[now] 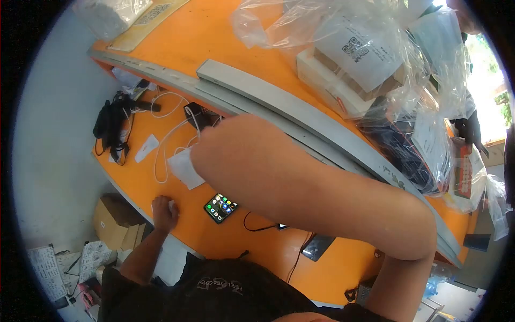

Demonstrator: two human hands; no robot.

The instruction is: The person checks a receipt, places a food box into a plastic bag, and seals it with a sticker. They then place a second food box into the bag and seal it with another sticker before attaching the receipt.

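My right hand (228,147) reaches across the orange desk with its back toward me, fingers curled under and mostly hidden. A white sheet (185,169), paper or cloth, sticks out from beneath it; whether the hand grips it is hidden. Beside that hand lies a black box-like object (198,115) with a white cable (163,145). Near the desk's front left edge, my left hand (164,213) is closed, with a small white piece (171,206) showing at its fingers. Between my hands and my body rests a phone (218,208) with its screen lit, partly covered by my right forearm.
A dark phone (317,247) and a thin black cable (295,263) lie nearer me. Black gear (112,126) sits at the left end. A raised grey-edged shelf (257,94) crosses behind, bearing plastic-wrapped boxes (354,70). Cardboard boxes (115,220) stand below the left edge.
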